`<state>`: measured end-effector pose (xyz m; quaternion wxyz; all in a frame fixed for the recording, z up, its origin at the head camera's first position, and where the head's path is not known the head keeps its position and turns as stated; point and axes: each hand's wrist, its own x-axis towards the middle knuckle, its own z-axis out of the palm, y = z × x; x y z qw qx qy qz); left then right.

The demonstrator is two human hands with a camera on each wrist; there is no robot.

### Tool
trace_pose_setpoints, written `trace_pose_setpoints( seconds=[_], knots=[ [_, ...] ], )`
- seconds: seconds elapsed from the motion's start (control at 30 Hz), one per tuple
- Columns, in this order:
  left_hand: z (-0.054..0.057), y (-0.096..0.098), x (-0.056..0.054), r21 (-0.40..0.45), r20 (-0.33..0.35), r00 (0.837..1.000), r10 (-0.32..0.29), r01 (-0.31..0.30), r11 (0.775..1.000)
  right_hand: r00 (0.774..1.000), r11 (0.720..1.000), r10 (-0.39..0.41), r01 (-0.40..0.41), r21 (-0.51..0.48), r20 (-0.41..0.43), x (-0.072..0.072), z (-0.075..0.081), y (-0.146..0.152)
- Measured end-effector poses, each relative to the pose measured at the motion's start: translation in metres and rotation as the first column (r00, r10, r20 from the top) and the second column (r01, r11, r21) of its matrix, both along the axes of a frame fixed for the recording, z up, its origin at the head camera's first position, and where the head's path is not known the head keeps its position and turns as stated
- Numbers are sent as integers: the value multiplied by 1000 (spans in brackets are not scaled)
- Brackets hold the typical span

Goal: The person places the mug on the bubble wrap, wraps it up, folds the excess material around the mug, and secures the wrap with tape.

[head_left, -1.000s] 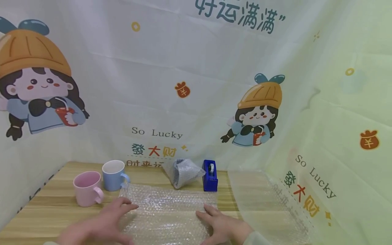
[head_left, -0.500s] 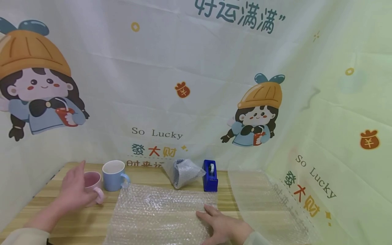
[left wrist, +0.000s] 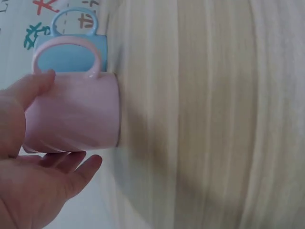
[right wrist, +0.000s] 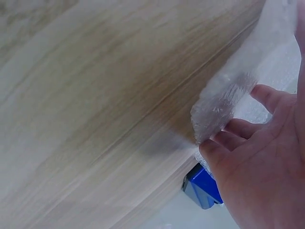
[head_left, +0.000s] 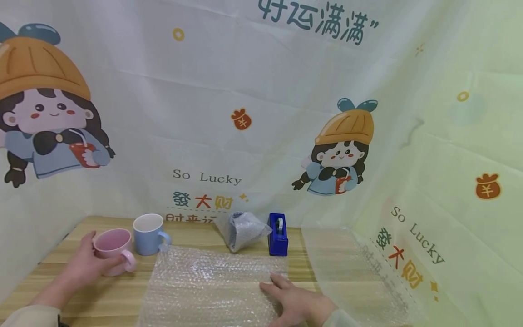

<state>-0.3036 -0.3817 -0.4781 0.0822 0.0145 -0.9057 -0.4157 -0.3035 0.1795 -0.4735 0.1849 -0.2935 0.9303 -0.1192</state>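
My left hand (head_left: 79, 265) holds a pink mug (left wrist: 76, 112) at the left of the table. Its thumb lies across the side near the handle, and its fingers reach round the opposite side. The mug stands upright, its handle toward the right in the head view. My right hand (head_left: 296, 299) rests on the right edge of a clear bubble wrap sheet (head_left: 208, 286) spread flat at the front middle. In the right wrist view its fingers are spread and relaxed along the sheet's edge (right wrist: 224, 102).
A light blue mug (head_left: 148, 238) stands just behind the pink one. At the back middle lies a bubble-wrapped bundle (head_left: 249, 231), beside a blue tape dispenser (head_left: 278, 243). Another bubble wrap sheet (head_left: 347, 272) covers the right side of the wooden table (head_left: 81, 299). A printed cloth hangs behind.
My left hand has left the bubble wrap's left edge, swung over to the pink mug and taken hold of it. My right hand has stayed on the sheet.
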Motion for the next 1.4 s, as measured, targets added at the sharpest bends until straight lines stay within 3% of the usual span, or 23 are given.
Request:
trace_pose_setpoints(
  seconds=[0.23, 0.37, 0.5, 0.57, 0.67, 0.73, 0.8, 0.97, 1.13, 1.23, 1.4],
  knots=[
    [-2, -7, -1, -78, -44, 998, 33, -37, 996, 1000, 1000, 5, -5, 8, -28, -1, 2, -3],
    [1, -9, 2, -101, -36, 998, 45, -48, 994, 1000, 1000, 14, -14, 10, -28, -1, 1, -3],
    [25, 0, 8, -77, -39, 999, 32, -35, 996, 1000, 1000, 19, -19, 3, -13, -3, 4, -4],
    [45, 14, 9, -82, -69, 998, -6, 0, 997, 1000, 1000, 19, -19, -5, 1, -4, 6, -4],
    [72, 49, 10, -89, -86, 990, -108, 101, 991, 1000, 1000, 17, -17, -11, 12, -5, 7, -3],
    [83, 79, 10, -94, -109, 976, -187, 177, 980, 1000, 1000, 16, -16, -15, 10, -5, 6, -2],
    [86, 110, 10, -86, -119, 958, -261, 251, 964, 1000, 1000, 14, -14, -16, 3, -4, 5, -2],
    [81, 179, 9, -61, -79, 915, -396, 392, 918, 1000, 1000, -4, 4, -8, -23, 0, 1, -2],
    [63, 221, 6, -4, -48, 874, -483, 483, 875, 999, 1000, -29, 29, -2, -35, 2, -3, -1],
    [51, 233, 5, 27, -59, 880, -471, 473, 881, 999, 999, -33, 33, 2, -35, 2, -5, -2],
    [39, 245, 8, 60, -74, 908, -413, 417, 907, 999, 1000, -24, 24, 5, -28, -1, -4, -4]
  ],
)
